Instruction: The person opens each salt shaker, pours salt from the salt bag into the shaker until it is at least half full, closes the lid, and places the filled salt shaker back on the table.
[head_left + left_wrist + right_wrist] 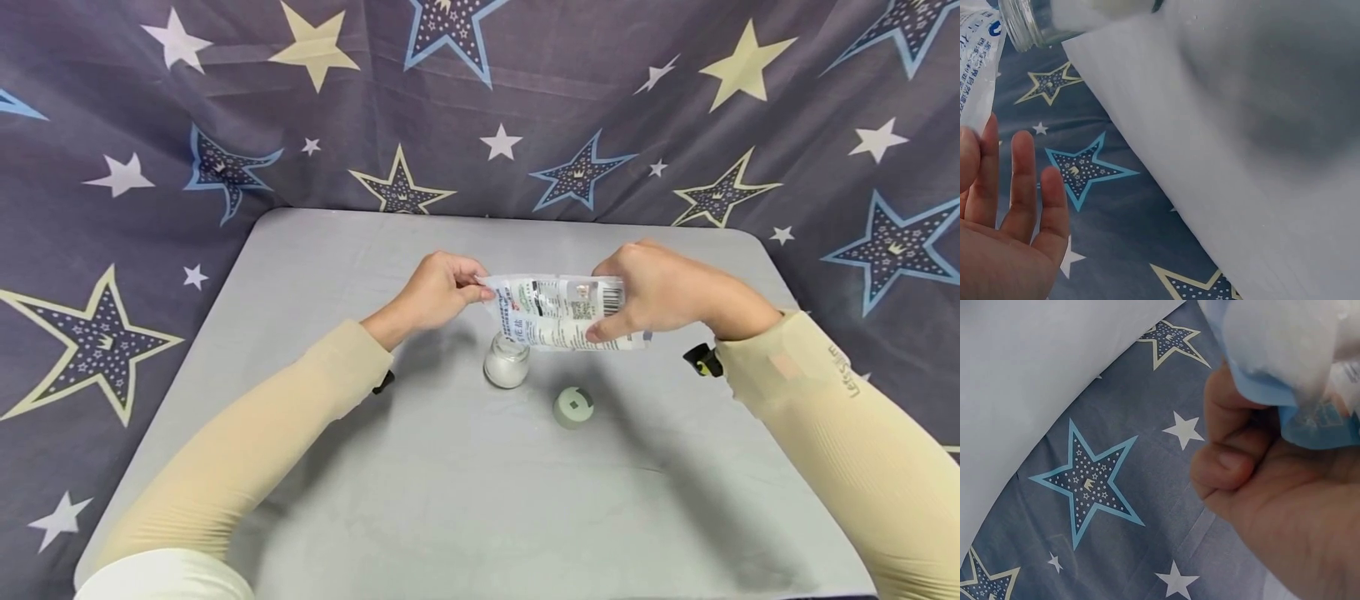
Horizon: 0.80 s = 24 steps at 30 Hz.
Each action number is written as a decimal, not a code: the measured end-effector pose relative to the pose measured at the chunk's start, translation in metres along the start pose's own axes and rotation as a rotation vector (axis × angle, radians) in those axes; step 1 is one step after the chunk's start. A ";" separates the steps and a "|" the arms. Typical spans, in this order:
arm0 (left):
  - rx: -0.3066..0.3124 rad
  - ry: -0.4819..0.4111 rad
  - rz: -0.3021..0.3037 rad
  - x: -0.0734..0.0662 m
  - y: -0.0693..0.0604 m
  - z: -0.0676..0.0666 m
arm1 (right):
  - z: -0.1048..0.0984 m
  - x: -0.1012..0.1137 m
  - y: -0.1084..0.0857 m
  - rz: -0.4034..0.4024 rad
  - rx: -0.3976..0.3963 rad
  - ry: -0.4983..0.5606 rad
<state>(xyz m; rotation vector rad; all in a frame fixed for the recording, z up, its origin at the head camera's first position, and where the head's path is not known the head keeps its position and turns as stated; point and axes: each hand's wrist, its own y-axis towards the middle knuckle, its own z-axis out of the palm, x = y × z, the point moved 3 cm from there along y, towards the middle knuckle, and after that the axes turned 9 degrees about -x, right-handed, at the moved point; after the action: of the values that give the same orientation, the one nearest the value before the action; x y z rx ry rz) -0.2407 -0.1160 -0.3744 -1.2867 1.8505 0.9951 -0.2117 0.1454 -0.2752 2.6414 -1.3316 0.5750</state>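
Observation:
In the head view a printed plastic salt bag (555, 312) lies sideways in the air between both hands. My left hand (442, 292) pinches its left corner between thumb and index finger; the other fingers (1022, 187) stand away in the left wrist view. Around the bag's right end my right hand (652, 287) grips, and the right wrist view shows white contents behind blue-edged film. Below the bag's left end stands a small glass jar (506, 367) with white stuff inside. Its threaded glass neck (1022, 28) shows in the left wrist view, close to the bag.
A pale green round lid (574, 407) lies on the grey table (450, 500), right of the jar and nearer to me. Behind the table hangs a dark star-patterned cloth (450, 108), which also runs down both sides.

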 end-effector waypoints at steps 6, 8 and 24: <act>-0.017 0.037 -0.011 0.000 -0.001 -0.001 | -0.001 0.001 -0.002 0.021 0.012 0.010; -0.019 0.042 -0.010 0.001 -0.001 -0.001 | -0.001 0.002 -0.003 0.030 0.016 0.011; -0.025 0.052 -0.015 0.003 0.001 0.000 | -0.001 0.002 -0.004 0.047 0.020 0.014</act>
<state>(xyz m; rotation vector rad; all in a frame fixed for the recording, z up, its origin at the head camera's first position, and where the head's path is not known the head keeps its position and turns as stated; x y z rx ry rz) -0.2427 -0.1167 -0.3764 -1.3506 1.8700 0.9884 -0.2076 0.1464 -0.2734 2.6240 -1.3941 0.6146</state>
